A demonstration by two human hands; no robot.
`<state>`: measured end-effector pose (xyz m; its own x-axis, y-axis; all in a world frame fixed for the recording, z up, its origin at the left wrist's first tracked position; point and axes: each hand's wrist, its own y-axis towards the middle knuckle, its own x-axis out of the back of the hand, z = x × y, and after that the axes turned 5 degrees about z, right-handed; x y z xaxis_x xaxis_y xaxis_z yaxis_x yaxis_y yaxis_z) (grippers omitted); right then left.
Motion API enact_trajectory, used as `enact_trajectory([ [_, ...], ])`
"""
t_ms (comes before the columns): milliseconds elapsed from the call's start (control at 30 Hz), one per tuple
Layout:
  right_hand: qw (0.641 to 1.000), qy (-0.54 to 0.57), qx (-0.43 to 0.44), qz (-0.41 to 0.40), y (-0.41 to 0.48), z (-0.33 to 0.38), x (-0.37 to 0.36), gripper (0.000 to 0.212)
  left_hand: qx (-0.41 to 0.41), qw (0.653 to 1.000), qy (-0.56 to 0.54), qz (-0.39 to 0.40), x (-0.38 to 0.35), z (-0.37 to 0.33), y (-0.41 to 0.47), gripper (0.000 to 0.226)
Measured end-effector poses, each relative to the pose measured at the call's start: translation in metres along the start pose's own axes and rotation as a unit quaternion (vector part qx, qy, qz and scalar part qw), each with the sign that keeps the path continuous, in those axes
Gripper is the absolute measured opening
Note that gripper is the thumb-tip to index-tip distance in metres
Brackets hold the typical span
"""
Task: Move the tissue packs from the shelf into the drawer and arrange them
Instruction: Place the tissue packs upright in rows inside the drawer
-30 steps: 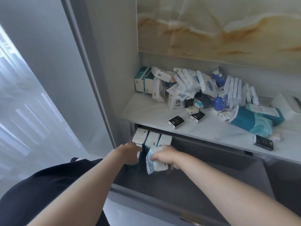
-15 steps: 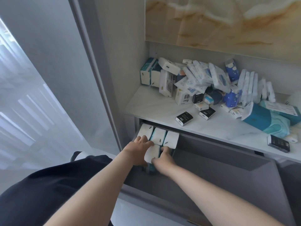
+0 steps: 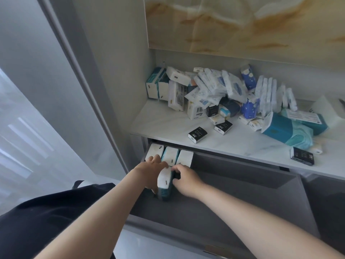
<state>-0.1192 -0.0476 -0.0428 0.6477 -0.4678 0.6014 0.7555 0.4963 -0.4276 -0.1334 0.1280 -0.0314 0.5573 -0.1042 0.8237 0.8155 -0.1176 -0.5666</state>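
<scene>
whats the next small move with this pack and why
Probably seat the white-topped teal tissue pack, held between the left hand and right hand, snug against the three upright white-topped packs in the grey drawer: it stands in front of them.

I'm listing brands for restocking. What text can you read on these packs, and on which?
"face": small black pack at the front of the shelf.
"face", less clearly: second black pack behind it.
Barcode digits on the white pack: too small.
Label on the teal pack: blurred.
</scene>
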Motion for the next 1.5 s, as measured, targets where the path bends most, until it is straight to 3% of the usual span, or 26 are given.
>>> enact_trajectory([
  [100, 0.998, -0.048, 0.035, -0.023, -0.012, -0.010, 0.044, 0.038, 0.007, 0.999, -0.047, -0.018, 0.024, -0.016, 0.002, 0.079],
  [200, 0.994, -0.073, 0.047, -0.069, -0.025, -0.027, 0.103, 0.034, -0.015, 0.986, -0.135, -0.096, 0.056, -0.045, 0.009, 0.052],
  [333, 0.984, -0.106, 0.033, -0.139, -0.045, -0.063, 0.186, 0.034, -0.061, 0.955, -0.231, -0.177, 0.105, -0.108, 0.032, 0.038],
  [567, 0.947, -0.202, -0.035, -0.248, -0.064, -0.141, 0.296, 0.041, -0.105, 0.925, -0.298, -0.211, 0.182, -0.217, 0.086, 0.045],
  [700, 0.920, -0.298, -0.150, -0.208, -0.065, -0.175, 0.334, 0.077, -0.091, 0.922, -0.320, -0.198, 0.209, -0.261, 0.119, 0.057],
  [800, 0.930, -0.248, -0.219, -0.159, -0.062, -0.201, 0.342, 0.096, -0.076, 0.916, -0.356, -0.167, 0.220, -0.287, 0.144, 0.068],
  [867, 0.943, -0.203, -0.215, -0.155, -0.057, -0.212, 0.340, 0.096, -0.069, 0.904, -0.398, -0.140, 0.225, -0.302, 0.155, 0.073],
  [1000, 0.950, -0.145, -0.160, -0.227, -0.047, -0.213, 0.338, 0.070, -0.060, 0.851, -0.508, -0.115, 0.222, -0.316, 0.168, 0.063],
  [1133, 0.964, -0.069, -0.083, -0.244, -0.047, -0.211, 0.332, 0.075, -0.002, 0.827, -0.548, -0.127, 0.215, -0.304, 0.171, 0.112],
  [1367, 0.954, -0.061, 0.067, -0.285, -0.056, -0.190, 0.316, 0.070, 0.019, 0.702, -0.691, -0.173, 0.205, -0.256, 0.153, 0.060],
  [1500, 0.948, -0.007, 0.115, -0.298, -0.063, -0.157, 0.302, 0.085, -0.012, 0.592, -0.796, -0.126, 0.190, -0.219, 0.122, 0.044],
])
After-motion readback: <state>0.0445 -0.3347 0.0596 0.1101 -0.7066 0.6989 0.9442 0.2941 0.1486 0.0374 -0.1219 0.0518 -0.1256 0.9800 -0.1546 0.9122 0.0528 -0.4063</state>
